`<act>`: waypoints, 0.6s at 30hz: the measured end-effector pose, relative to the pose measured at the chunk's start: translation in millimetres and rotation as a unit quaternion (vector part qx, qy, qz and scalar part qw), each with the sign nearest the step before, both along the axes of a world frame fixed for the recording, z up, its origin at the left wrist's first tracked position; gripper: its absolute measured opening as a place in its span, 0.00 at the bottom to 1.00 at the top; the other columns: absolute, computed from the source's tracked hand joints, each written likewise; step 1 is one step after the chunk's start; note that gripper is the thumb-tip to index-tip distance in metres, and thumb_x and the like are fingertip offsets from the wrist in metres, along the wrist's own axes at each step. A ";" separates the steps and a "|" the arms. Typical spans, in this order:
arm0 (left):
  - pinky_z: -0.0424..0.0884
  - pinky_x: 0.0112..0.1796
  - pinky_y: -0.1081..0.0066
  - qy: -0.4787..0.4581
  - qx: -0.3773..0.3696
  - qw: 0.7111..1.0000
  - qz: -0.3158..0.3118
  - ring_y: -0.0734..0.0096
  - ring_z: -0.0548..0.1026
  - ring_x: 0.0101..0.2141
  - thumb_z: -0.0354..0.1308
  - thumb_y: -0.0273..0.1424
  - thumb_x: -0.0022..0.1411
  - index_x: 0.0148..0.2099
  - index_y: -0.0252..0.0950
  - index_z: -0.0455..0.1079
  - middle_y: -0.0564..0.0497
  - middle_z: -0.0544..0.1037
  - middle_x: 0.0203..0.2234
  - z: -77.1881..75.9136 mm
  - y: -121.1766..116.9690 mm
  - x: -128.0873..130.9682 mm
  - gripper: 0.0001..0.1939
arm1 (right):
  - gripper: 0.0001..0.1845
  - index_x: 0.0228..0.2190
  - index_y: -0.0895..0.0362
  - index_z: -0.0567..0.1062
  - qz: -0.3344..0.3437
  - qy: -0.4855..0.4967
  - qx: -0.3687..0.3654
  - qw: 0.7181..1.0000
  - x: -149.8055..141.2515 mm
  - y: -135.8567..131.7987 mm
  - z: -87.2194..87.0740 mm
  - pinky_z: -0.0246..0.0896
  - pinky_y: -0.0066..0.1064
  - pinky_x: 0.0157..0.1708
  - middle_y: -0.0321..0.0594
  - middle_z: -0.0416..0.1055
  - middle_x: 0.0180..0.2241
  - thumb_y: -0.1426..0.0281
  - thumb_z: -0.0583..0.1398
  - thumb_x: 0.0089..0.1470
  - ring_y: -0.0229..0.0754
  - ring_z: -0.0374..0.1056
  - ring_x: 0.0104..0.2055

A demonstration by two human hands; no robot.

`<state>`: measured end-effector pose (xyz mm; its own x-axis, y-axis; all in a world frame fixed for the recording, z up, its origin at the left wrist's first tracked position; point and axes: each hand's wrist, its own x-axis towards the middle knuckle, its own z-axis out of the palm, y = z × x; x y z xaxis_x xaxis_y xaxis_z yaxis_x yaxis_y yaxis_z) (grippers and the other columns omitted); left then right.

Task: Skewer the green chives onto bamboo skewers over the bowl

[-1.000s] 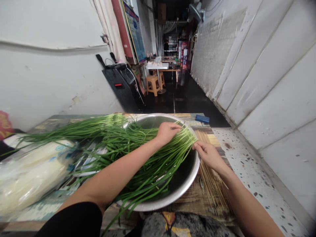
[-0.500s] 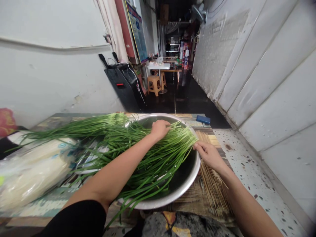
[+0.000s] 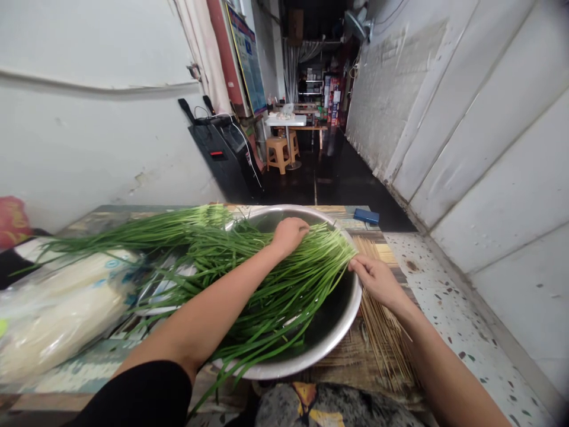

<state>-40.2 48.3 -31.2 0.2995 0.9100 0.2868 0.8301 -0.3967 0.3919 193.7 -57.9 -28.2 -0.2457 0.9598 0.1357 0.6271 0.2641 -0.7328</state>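
Observation:
A big bunch of long green chives point(image 3: 249, 273) lies across a wide steel bowl point(image 3: 338, 329), its leaf tips spilling left over the table. My left hand point(image 3: 290, 232) rests on top of the chives near their cut ends, fingers curled down into the stalks. At the bowl's right rim my right hand point(image 3: 373, 277) has its fingers pinched together on the cut ends of the bunch. A layer of thin bamboo skewers point(image 3: 382, 332) lies on the table under and right of that hand.
A clear plastic bag with pale contents point(image 3: 57, 308) lies at the left. A blue flat object point(image 3: 365, 216) sits on the table's far edge. Beyond it a dark corridor holds orange stools point(image 3: 278, 152) and a white table point(image 3: 287, 119).
My left hand has slid a little left and back along the chives. My right hand stays at the bowl's right rim.

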 end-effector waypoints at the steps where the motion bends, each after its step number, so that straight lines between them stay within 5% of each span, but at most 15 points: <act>1: 0.64 0.46 0.67 -0.004 0.021 1.000 -0.014 0.64 0.73 0.41 0.53 0.31 0.58 0.37 0.37 0.76 0.49 0.79 0.38 0.9 -1.8 2.0 0.11 | 0.14 0.24 0.56 0.69 -0.003 -0.002 0.000 1.000 -0.2 -0.2 0.8 0.53 0.26 0.29 0.34 0.67 0.23 0.65 0.49 0.56 0.38 0.63 0.27; 7: 0.66 0.43 0.70 -0.066 0.041 0.994 -0.072 0.66 0.75 0.39 0.49 0.32 0.60 0.40 0.37 0.76 0.49 0.79 0.38 12.4 -19.3 24.8 0.14 | 0.15 0.24 0.56 0.69 -0.002 -0.004 -0.002 1.000 -1.5 -1.9 4.0 0.52 0.26 0.27 0.34 0.65 0.21 0.65 0.49 0.56 0.37 0.61 0.25; 11: 0.67 0.36 0.73 -0.141 -0.023 0.988 -0.060 0.70 0.75 0.30 0.52 0.28 0.57 0.35 0.34 0.77 0.51 0.80 0.29 18.3 -24.4 32.9 0.12 | 0.15 0.24 0.56 0.68 -0.003 -0.004 0.001 1.000 -1.0 -1.8 2.0 0.51 0.26 0.26 0.33 0.64 0.21 0.64 0.49 0.57 0.37 0.61 0.25; 18: 0.68 0.40 0.73 -0.220 -0.108 0.969 -0.043 0.69 0.75 0.34 0.55 0.27 0.52 0.36 0.34 0.77 0.51 0.80 0.31 13.1 -18.5 28.9 0.11 | 0.15 0.23 0.56 0.68 0.000 -0.005 0.005 1.000 -0.8 -1.3 1.6 0.52 0.26 0.26 0.34 0.65 0.21 0.64 0.49 0.57 0.37 0.61 0.25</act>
